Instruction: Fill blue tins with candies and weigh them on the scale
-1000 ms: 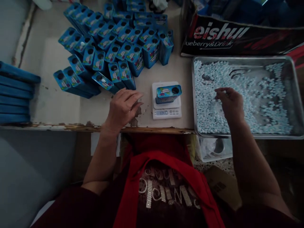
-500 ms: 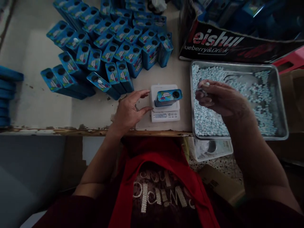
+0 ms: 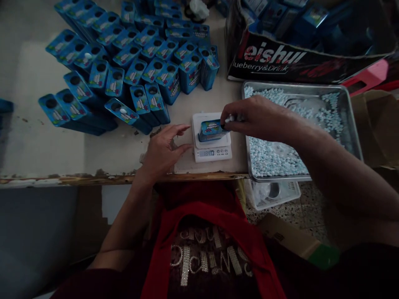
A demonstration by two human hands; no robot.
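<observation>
A blue box (image 3: 212,130) with a round hole in its top stands on a small white scale (image 3: 215,154) near the table's front edge. My right hand (image 3: 246,117) is at the right end of that box, fingers closed on several small white candies (image 3: 232,118) over the hole. To the left of the scale, my left hand (image 3: 166,147) has its thumb and fingers apart, holding nothing and not touching the box. The metal tray (image 3: 249,166) of pale blue and white candies lies right of the scale, partly under my right forearm.
Many blue boxes (image 3: 170,83) stand in rows at the back left of the table. A black carton (image 3: 268,60) holding more blue boxes is behind the tray. Below the table edge sits a white basket (image 3: 293,191).
My right hand has moved left from over the tray to the box on the scale, bringing candies with it. My left hand stays open beside the scale.
</observation>
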